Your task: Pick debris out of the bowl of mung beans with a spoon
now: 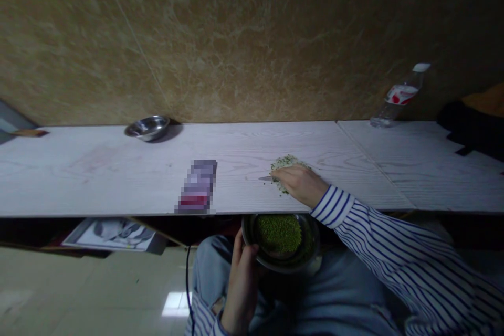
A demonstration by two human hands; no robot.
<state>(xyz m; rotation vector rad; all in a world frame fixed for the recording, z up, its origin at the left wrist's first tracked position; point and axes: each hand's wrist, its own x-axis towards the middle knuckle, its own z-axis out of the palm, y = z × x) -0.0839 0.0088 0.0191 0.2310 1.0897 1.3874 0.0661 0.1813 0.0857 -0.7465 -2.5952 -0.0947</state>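
My left hand (244, 268) grips the near left rim of a metal bowl (252, 252), thumb over the edge. The bowl sits above my lap, just under the table's front edge, and holds many small green beans (279, 233), like mung beans. Over the tabletop, my right hand (299, 182) is closed around a knife (266, 178). Only its pointed metal blade shows, aimed left; the handle is hidden in my fingers. Around and beneath that hand lies a patch of small green and pale bits (289, 160), scattered on the white wood.
A blurred-out phone-like object (197, 186) lies left of my right hand on the white table (98, 173). Near the tiled wall are an empty metal bowl (147, 128), a plastic bottle (397, 97) and dark cloth (476, 126). An open drawer (114, 233) sticks out below.
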